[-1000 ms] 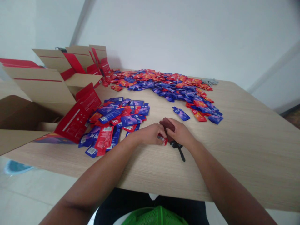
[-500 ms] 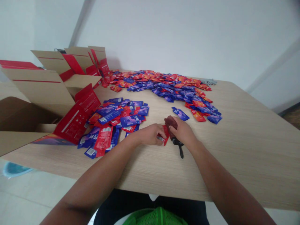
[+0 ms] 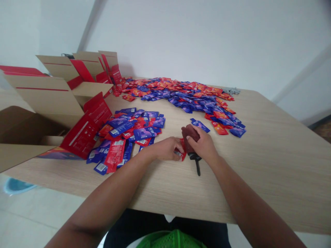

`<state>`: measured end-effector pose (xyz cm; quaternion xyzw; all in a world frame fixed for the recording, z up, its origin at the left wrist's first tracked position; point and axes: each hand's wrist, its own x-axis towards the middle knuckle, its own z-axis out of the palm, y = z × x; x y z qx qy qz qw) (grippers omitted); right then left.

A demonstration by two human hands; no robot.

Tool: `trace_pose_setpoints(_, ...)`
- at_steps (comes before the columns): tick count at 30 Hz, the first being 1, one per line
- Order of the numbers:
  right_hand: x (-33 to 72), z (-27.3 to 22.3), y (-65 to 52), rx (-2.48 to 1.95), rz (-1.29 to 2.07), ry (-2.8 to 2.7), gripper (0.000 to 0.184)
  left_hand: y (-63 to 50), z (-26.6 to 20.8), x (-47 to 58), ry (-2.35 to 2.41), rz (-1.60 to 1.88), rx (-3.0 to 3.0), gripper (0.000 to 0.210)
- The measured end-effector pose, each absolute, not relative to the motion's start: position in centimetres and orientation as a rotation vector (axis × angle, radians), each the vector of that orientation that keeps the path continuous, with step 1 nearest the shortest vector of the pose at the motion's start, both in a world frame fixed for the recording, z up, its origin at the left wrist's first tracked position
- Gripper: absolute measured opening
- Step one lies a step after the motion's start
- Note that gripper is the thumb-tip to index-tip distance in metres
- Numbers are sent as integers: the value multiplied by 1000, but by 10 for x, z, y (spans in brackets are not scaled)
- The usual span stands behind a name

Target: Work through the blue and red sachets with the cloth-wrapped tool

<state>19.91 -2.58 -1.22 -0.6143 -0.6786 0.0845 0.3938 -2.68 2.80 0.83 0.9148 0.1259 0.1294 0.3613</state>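
My left hand [image 3: 168,149] rests low over the table, its fingers closed on the edge of a red sachet [image 3: 183,155]. Part of the sachet lies hidden under the fingers and under a dark reddish-brown hand tool [image 3: 189,135]. My right hand [image 3: 206,145] is wrapped round that tool, which has a black end and a short black tail pointing towards me. Its exact kind does not show. Just beyond the right hand lies a single blue sachet [image 3: 201,125]. Left of my left hand is a loose pile of blue and red sachets [image 3: 147,132].
A long heap of red, orange and blue sachets [image 3: 178,94] stretches along the back of the wooden table [image 3: 271,155]. Open cardboard boxes [image 3: 41,93] with red flaps stand at the left. Grey scraps [image 3: 232,91] lie at the far right end of the heap.
The tool in my right hand has turned slightly and shifted, showing more of its brown body. My left hand has stayed on the red sachet.
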Motion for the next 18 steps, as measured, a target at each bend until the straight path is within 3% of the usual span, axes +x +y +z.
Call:
trace_pose_setpoints(6,193,-15,-27,-1492,429,-1994,52,27,8,-26,392,314,2379,25)
trace_pose_setpoints(18,193,-13,-25,-1552,423,-1976,48,25,10,-24,392,336,2366,22)
